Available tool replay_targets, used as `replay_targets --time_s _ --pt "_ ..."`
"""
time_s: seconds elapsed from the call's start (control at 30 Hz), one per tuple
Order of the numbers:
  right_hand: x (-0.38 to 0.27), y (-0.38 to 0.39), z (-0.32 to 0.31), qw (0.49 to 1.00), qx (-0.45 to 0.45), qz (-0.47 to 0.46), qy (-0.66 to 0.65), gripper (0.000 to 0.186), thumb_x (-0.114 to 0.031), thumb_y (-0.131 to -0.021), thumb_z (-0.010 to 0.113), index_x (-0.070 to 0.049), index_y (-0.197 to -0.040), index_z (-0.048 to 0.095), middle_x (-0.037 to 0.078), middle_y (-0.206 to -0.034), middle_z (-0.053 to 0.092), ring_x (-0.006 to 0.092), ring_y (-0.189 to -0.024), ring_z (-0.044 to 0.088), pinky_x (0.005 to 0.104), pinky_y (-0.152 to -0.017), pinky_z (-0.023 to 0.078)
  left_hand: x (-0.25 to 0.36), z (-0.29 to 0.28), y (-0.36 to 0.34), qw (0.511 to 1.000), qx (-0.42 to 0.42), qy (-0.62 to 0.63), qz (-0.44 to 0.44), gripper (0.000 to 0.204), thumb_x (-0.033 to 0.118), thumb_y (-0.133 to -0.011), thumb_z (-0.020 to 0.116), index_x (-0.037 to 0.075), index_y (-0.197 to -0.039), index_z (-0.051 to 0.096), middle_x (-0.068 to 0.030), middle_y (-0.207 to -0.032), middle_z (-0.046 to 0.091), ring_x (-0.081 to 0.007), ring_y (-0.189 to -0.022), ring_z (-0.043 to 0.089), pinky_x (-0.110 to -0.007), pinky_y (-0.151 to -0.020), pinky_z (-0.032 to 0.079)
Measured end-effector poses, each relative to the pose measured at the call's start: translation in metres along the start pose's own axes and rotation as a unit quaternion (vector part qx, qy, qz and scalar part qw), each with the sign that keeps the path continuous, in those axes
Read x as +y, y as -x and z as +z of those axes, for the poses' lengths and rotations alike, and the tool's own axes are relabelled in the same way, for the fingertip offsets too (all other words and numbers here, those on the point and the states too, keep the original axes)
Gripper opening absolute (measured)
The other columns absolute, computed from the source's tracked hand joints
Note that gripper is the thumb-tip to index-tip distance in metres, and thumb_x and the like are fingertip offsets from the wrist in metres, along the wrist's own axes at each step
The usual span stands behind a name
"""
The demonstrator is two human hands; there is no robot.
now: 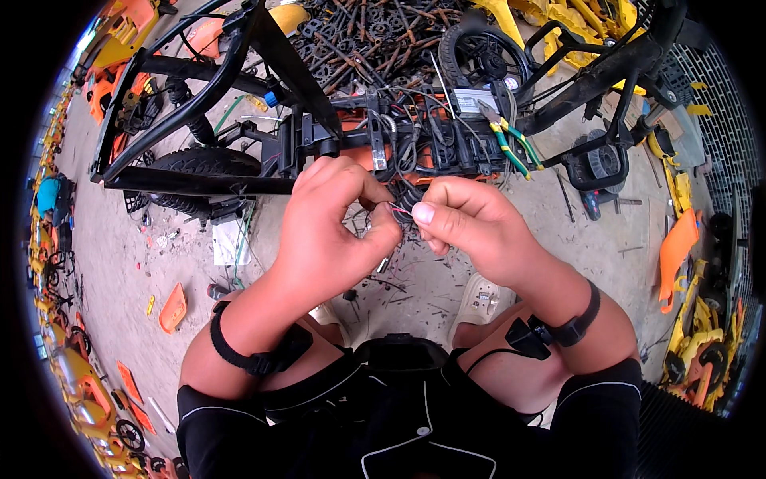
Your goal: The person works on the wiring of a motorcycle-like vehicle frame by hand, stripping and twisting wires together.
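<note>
My left hand (335,227) and my right hand (479,227) meet at the middle, in front of a black vehicle frame (231,185). Both have thumb and forefinger pinched on a thin wire (401,211), whose reddish and pale strands show in the small gap between the fingertips. Much of the wire is hidden by the fingers. Just beyond the hands, dark cables (408,152) lie bundled in the frame's open middle. Pliers (509,142) with green and yellow handles rest on the frame to the right, jaws pointing away from me.
A black tyre (209,164) sits under the frame's left end. Rusty metal parts (375,40) are heaped behind it, beside a spoked wheel (487,56). A power tool (590,203) stands on the floor at right. Orange (172,308) and yellow plastic panels (590,32) lie around.
</note>
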State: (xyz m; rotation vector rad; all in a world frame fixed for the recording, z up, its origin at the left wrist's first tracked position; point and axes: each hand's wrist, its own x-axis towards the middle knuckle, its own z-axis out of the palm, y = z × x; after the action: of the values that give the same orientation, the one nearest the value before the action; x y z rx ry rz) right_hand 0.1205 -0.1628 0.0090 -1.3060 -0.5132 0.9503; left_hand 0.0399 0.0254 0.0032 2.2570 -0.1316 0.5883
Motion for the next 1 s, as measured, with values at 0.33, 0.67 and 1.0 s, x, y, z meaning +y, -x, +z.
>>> replay_targets --time_s 0.33,0.67,1.0 --pt "0.003 0.005 0.004 0.997 -0.003 -0.060 0.040 0.024 -0.020 -0.098 0.063 -0.005 -0.081 0.055 -0.004 -0.074 0.051 0.0027 -0.067 0.044 0.0232 -0.057 0.037 0.000 0.002 -0.002 1.000 0.009 -0.003 -0.012 0.014 -0.001 -0.067 0.068 0.006 -0.073 0.058 -0.0059 -0.073 0.058 -0.0242 -0.071 0.056 -0.035 -0.068 0.043" --pt "-0.007 0.017 0.008 0.991 -0.019 -0.092 0.096 0.026 -0.018 -0.096 0.065 -0.003 -0.076 0.054 -0.001 -0.071 0.052 0.0059 -0.066 0.046 0.0266 -0.059 0.040 -0.005 0.003 -0.003 0.999 0.043 0.001 -0.030 0.009 -0.003 -0.072 0.065 0.001 -0.076 0.058 -0.0083 -0.075 0.059 -0.0186 -0.072 0.057 -0.030 -0.069 0.045" --pt "-0.016 0.015 -0.012 0.996 0.074 -0.051 -0.017 0.028 -0.023 -0.101 0.053 -0.005 -0.080 0.053 0.005 -0.075 0.056 0.0128 -0.069 0.052 0.0280 -0.066 0.043 -0.007 -0.017 -0.005 0.973 0.007 0.186 -0.137 0.028 0.022 -0.105 0.051 -0.003 -0.097 0.063 -0.0020 -0.083 0.058 -0.0087 -0.075 0.052 -0.023 -0.070 0.043"
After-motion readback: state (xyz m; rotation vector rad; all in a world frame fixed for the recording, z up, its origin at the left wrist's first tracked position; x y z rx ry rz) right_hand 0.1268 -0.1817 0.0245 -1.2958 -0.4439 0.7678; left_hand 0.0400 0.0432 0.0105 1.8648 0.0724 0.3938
